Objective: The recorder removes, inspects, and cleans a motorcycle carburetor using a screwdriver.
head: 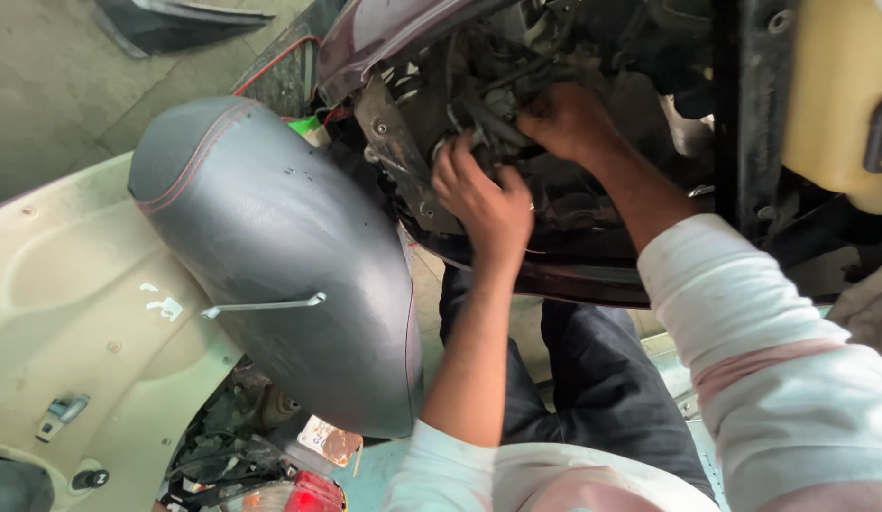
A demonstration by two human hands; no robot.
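Note:
Both my hands reach into the open engine bay (479, 85) of a scooter with its body panels off. My left hand (484, 194) curls its fingers around a dark, greasy engine part (493, 133) near the centre. Just to the right, my right hand (566, 118) grips the same cluster of dark parts and hoses from above. What exactly each finger holds is hidden in shadow and grime. A bare metal bracket (394, 142) with bolt holes stands left of my left hand.
A grey scooter seat (270, 246) with a metal rod (263, 305) lies at the left over a cream body panel (62, 303). A yellowish plastic tank (839, 95) sits top right beside a black frame bar (744, 104). A red tail light (313, 493) shows below.

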